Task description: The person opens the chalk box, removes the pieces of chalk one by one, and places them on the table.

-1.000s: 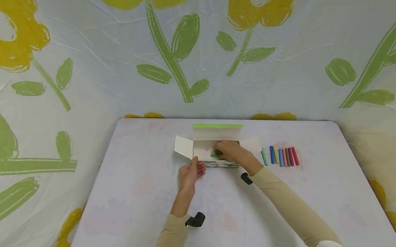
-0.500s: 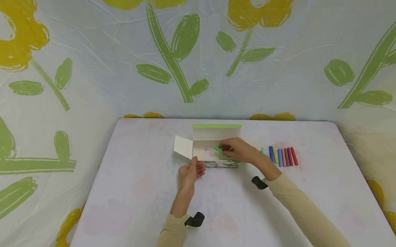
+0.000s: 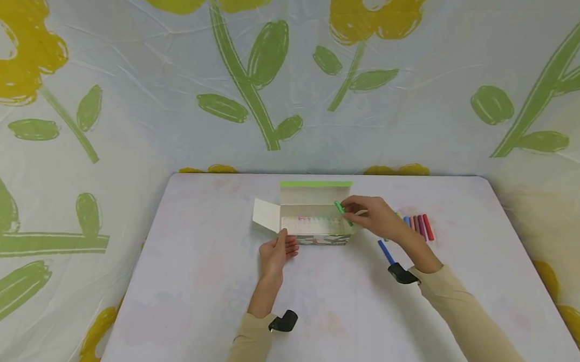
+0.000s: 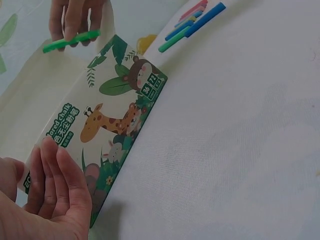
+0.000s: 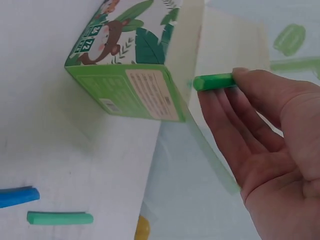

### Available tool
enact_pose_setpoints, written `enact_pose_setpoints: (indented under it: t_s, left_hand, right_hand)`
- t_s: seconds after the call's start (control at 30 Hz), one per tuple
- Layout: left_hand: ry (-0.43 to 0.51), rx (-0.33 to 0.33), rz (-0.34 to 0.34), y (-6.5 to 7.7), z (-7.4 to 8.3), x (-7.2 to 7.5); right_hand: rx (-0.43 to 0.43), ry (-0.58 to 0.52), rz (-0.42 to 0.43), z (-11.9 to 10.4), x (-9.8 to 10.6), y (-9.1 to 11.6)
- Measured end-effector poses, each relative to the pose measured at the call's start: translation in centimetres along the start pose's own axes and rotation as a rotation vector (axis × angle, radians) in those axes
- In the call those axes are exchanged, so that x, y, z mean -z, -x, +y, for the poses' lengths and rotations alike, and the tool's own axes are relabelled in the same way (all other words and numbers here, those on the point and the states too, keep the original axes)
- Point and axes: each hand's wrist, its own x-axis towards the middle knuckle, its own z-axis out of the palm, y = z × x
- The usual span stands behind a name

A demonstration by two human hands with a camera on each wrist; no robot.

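Observation:
A chalk box [image 4: 107, 117] printed with animals stands on the table, its lid raised and its flaps spread. Inside shows a pale, colour-smudged surface [image 3: 311, 224]. My left hand [image 3: 274, 254] is at the front left corner, thumb at the rim and fingers against the front wall. Between thumb and fingertips, my right hand [image 3: 376, 215] pinches a green chalk stick [image 5: 215, 81] above the box's right end. A dark blue chalk stick [image 3: 386, 252] lies on the table by the right wrist camera, with a mint green one [image 5: 60, 218] close to it.
Several chalk sticks, among them a red one [image 3: 428, 227], lie in a row right of the box, partly behind my right hand. The raised lid [image 3: 315, 193] stands along the box's back. A flowered cloth [image 3: 169, 89] hangs behind the table [image 3: 203, 314].
My right hand has lifted the green chalk from inside the box and moved right with it. The dark blue chalk has shifted out of the row toward me. My left hand stays put.

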Motion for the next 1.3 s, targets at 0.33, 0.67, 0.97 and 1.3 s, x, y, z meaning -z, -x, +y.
enact_pose_setpoints:
  t_s: [0.33,0.67,0.97,1.3]
  left_hand:
    - [0.007,0.001,-0.02,0.0,0.0,0.2]
    - [-0.005,-0.004,-0.012,-0.2,-0.2,0.2]
    - [-0.011,0.0,-0.01,-0.2,-0.3,0.3]
    - [-0.016,0.004,-0.003,-0.1,-0.2,0.2]
  right_hand:
    - [-0.027,-0.066,0.158,0.0,3.0,2.9]
    - [-0.148,-0.13,0.219,1.8,4.5,6.3]
    - [-0.235,-0.137,0.24,3.8,4.0,9.2]
    - [-0.287,-0.195,0.217,7.0,2.8,12.3]
